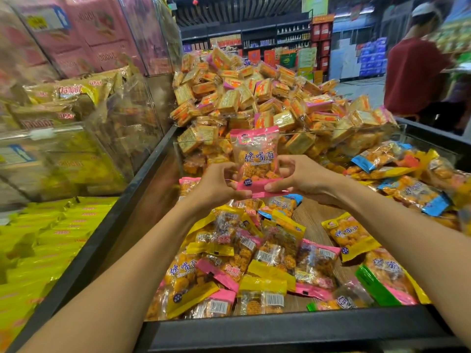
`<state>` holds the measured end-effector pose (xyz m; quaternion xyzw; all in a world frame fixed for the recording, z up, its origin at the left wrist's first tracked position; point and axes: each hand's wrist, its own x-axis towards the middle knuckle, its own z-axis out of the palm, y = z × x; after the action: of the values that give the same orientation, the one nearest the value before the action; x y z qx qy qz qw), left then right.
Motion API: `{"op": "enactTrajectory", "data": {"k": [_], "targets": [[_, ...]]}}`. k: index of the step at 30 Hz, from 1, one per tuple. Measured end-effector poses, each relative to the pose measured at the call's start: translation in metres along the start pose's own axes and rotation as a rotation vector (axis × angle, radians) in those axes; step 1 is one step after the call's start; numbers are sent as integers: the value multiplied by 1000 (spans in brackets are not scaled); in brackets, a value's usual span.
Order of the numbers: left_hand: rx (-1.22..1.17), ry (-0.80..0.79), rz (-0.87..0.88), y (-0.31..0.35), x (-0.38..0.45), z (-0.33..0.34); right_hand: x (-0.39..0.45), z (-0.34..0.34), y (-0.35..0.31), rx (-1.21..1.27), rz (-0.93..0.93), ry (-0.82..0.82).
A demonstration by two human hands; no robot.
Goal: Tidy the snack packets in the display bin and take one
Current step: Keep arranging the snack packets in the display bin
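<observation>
A pink snack packet (256, 159) is held upright above the display bin (280, 329), printed face toward the camera, probably for checking before it is taken. The left hand (216, 186) and right hand (297, 178) pinch its bottom seam, fingers (274, 186) curled round the edges. Below lie mixed loose packets (254, 258), unsorted, so tidying seems unfinished.

The packet (256, 159) pinched by the left hand (216, 186) and right hand (300, 179) is glossy clear plastic with pink matt-looking ends; the bin (280, 329) has a dark matt rim, a wood-grain floor (313, 220) and a clear glossy divider (356, 133); the loose packets (267, 253) are shiny, crinkled film.
</observation>
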<state>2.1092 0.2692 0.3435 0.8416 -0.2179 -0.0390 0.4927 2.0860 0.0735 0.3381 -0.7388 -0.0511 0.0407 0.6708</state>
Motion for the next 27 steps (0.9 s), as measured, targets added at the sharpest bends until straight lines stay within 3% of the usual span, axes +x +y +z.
{"op": "enactTrajectory", "data": {"k": [5, 10, 16, 18, 23, 27], "targets": [[92, 274, 199, 7, 1, 1, 1, 4, -1, -72, -135, 178], [-131, 159, 149, 14, -4, 11, 1, 15, 2, -372, -279, 294], [-312, 171, 30, 12, 0, 9, -9, 42, -3, -485, -381, 132], [-329, 204, -8, 5, 3, 6, -9, 43, -5, -395, -389, 148], [-371, 172, -72, 12, 4, 5, -2, 24, -8, -236, -349, 372], [-467, 56, -69, 15, 3, 6, 1, 20, -6, -149, -173, 279]]}}
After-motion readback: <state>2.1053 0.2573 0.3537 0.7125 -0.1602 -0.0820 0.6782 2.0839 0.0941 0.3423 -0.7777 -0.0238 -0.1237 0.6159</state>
